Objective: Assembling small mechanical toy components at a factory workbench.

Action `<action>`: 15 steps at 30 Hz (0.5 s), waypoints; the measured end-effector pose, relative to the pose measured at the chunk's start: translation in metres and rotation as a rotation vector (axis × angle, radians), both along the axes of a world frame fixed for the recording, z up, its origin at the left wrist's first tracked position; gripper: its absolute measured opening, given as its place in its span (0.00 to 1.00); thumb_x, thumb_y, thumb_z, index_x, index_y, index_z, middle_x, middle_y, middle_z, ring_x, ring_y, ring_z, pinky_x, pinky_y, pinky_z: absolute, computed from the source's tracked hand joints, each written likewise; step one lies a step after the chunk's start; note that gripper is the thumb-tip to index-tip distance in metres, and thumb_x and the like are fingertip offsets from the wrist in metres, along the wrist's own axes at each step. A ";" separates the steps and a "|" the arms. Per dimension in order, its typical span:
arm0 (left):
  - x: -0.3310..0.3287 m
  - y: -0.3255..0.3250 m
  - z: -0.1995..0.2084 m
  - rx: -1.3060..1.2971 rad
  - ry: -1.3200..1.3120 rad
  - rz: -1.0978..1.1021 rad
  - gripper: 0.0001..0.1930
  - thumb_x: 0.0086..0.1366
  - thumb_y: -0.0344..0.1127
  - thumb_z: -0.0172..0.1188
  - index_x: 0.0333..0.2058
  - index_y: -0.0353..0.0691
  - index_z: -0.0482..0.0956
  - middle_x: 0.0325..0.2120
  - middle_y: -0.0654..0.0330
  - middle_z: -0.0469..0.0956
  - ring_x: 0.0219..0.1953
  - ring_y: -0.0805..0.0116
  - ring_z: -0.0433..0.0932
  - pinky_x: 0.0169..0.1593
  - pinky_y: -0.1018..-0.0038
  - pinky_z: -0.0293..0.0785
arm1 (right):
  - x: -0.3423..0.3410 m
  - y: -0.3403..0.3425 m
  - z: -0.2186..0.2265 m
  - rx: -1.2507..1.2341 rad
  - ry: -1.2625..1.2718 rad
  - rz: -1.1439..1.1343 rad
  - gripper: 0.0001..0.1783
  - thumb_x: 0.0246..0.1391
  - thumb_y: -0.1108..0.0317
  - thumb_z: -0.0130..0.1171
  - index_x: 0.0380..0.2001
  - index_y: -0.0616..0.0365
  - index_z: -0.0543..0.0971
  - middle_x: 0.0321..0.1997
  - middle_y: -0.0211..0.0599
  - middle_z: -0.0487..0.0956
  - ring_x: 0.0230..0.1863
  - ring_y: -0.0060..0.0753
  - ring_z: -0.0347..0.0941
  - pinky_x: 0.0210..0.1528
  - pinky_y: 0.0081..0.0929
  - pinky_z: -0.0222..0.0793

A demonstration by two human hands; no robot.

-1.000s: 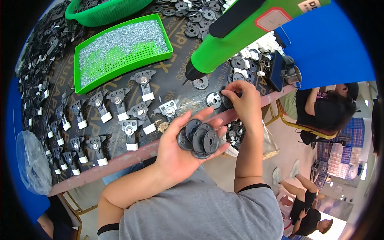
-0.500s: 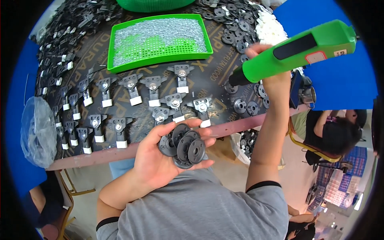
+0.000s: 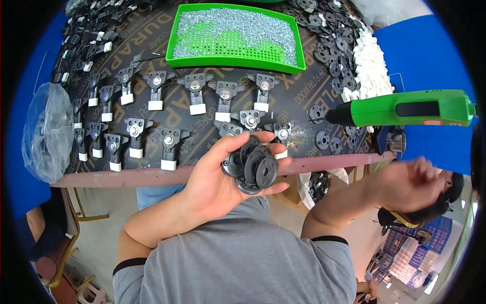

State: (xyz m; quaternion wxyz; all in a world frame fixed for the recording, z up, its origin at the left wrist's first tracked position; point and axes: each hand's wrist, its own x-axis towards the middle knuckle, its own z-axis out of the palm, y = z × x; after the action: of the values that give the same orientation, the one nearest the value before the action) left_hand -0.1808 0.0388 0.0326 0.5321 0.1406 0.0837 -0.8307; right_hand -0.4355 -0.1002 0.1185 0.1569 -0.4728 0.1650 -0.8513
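The person's left hand (image 3: 215, 172) is facing palm up at the near edge of the table (image 3: 291, 99), its thumb and fingers cupping around a small overlapping pile of black discs (image 3: 253, 167), which is resting in the palm. The right hand (image 3: 412, 185) is showing as a blur well to the right of that grip, beyond the table edge; whether its fingers are standing apart or closing together, one cannot tell. Above the right hand, a green power screwdriver (image 3: 410, 110) is lying roughly level, its dark nose pointing left toward a single black disc (image 3: 317, 113). Right of the left hand, a few loose discs (image 3: 322, 140) are lying near the edge. Just beyond the cupped fingers and away to their left, black white-ended assemblies (image 3: 169, 143) are sitting in uneven rows. Farther out, past these, a green tray (image 3: 235, 64) is holding silvery screws (image 3: 238, 25). Beyond the loose discs, small white pieces (image 3: 371, 66) are forming a heap.
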 end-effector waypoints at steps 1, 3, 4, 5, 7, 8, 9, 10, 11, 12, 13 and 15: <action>-0.004 -0.003 -0.001 0.008 0.005 -0.023 0.22 0.70 0.48 0.45 0.55 0.39 0.69 0.53 0.52 0.72 0.58 0.55 0.71 0.60 0.45 0.66 | 0.021 0.026 -0.006 -0.097 0.368 -0.212 0.11 0.60 0.67 0.49 0.24 0.59 0.66 0.20 0.30 0.62 0.20 0.29 0.57 0.25 0.27 0.58; -0.004 -0.004 -0.003 -0.033 0.019 0.001 0.22 0.70 0.48 0.44 0.54 0.39 0.69 0.52 0.53 0.73 0.58 0.56 0.71 0.61 0.45 0.66 | 0.028 0.053 -0.008 -0.109 1.164 0.161 0.25 0.43 0.51 0.70 0.35 0.59 0.75 0.36 0.41 0.75 0.34 0.36 0.69 0.39 0.30 0.63; -0.005 -0.005 -0.005 -0.026 0.019 -0.014 0.22 0.70 0.48 0.44 0.54 0.39 0.69 0.52 0.53 0.73 0.58 0.56 0.71 0.61 0.45 0.66 | 0.048 0.067 -0.001 0.162 1.460 0.274 0.38 0.30 0.47 0.74 0.46 0.57 0.78 0.48 0.43 0.75 0.46 0.39 0.69 0.46 0.30 0.64; -0.002 -0.001 -0.006 -0.030 0.028 0.021 0.22 0.70 0.48 0.44 0.54 0.39 0.69 0.52 0.53 0.73 0.57 0.56 0.72 0.61 0.45 0.66 | 0.066 0.069 -0.014 0.246 1.500 0.327 0.38 0.31 0.48 0.75 0.46 0.56 0.78 0.46 0.40 0.75 0.45 0.40 0.69 0.45 0.33 0.64; -0.005 0.001 -0.008 -0.012 0.035 0.039 0.22 0.71 0.48 0.43 0.54 0.39 0.69 0.51 0.53 0.74 0.55 0.57 0.73 0.60 0.46 0.67 | 0.074 0.076 -0.038 0.357 1.553 0.334 0.37 0.31 0.50 0.75 0.47 0.56 0.79 0.44 0.36 0.76 0.45 0.40 0.69 0.45 0.35 0.64; -0.008 0.002 -0.009 -0.017 0.043 0.030 0.22 0.71 0.48 0.43 0.54 0.39 0.69 0.51 0.53 0.74 0.55 0.57 0.73 0.60 0.46 0.67 | 0.073 0.080 -0.048 0.385 1.495 0.358 0.37 0.28 0.54 0.77 0.47 0.55 0.80 0.46 0.35 0.75 0.46 0.39 0.69 0.45 0.33 0.64; -0.009 0.003 -0.009 -0.033 0.018 0.021 0.22 0.71 0.48 0.43 0.54 0.39 0.69 0.51 0.53 0.73 0.55 0.58 0.73 0.60 0.47 0.68 | 0.070 0.082 -0.053 0.409 1.437 0.384 0.37 0.25 0.58 0.78 0.47 0.55 0.80 0.47 0.33 0.75 0.47 0.38 0.68 0.45 0.31 0.65; -0.009 0.006 -0.010 -0.046 -0.010 0.016 0.21 0.71 0.47 0.43 0.54 0.39 0.68 0.50 0.53 0.73 0.54 0.58 0.74 0.60 0.47 0.68 | 0.068 0.084 -0.052 0.411 1.441 0.381 0.37 0.25 0.58 0.78 0.47 0.55 0.80 0.47 0.33 0.75 0.47 0.38 0.68 0.45 0.31 0.65; -0.009 0.009 -0.009 -0.022 -0.019 0.002 0.21 0.71 0.47 0.43 0.54 0.39 0.68 0.51 0.53 0.73 0.54 0.58 0.73 0.59 0.47 0.69 | 0.065 0.086 -0.051 0.444 1.444 0.453 0.36 0.28 0.62 0.77 0.48 0.55 0.79 0.49 0.34 0.73 0.48 0.39 0.67 0.47 0.33 0.64; -0.010 0.010 -0.010 -0.021 -0.016 0.003 0.21 0.71 0.47 0.43 0.54 0.39 0.68 0.51 0.53 0.73 0.54 0.58 0.73 0.59 0.47 0.69 | 0.063 0.087 -0.051 0.476 1.445 0.527 0.35 0.31 0.66 0.76 0.49 0.55 0.77 0.51 0.35 0.71 0.48 0.40 0.65 0.50 0.34 0.64; -0.010 0.012 -0.010 -0.011 0.021 -0.011 0.21 0.71 0.47 0.43 0.53 0.39 0.68 0.51 0.53 0.73 0.55 0.58 0.73 0.59 0.47 0.69 | 0.063 0.087 -0.051 0.467 1.422 0.533 0.35 0.31 0.67 0.76 0.49 0.56 0.78 0.50 0.36 0.73 0.48 0.41 0.68 0.49 0.34 0.66; -0.009 0.013 -0.016 -0.008 0.057 -0.040 0.20 0.70 0.47 0.42 0.52 0.40 0.69 0.52 0.52 0.72 0.58 0.56 0.70 0.60 0.46 0.68 | 0.059 0.087 -0.050 0.499 1.319 0.525 0.35 0.31 0.68 0.76 0.49 0.56 0.78 0.49 0.37 0.75 0.48 0.43 0.70 0.49 0.35 0.67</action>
State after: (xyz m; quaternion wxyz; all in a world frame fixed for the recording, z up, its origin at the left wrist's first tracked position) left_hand -0.1897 0.0520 0.0170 0.5132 0.1165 0.0927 -0.8453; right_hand -0.3762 -0.0129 0.0682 0.3257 -0.8589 0.2946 -0.2633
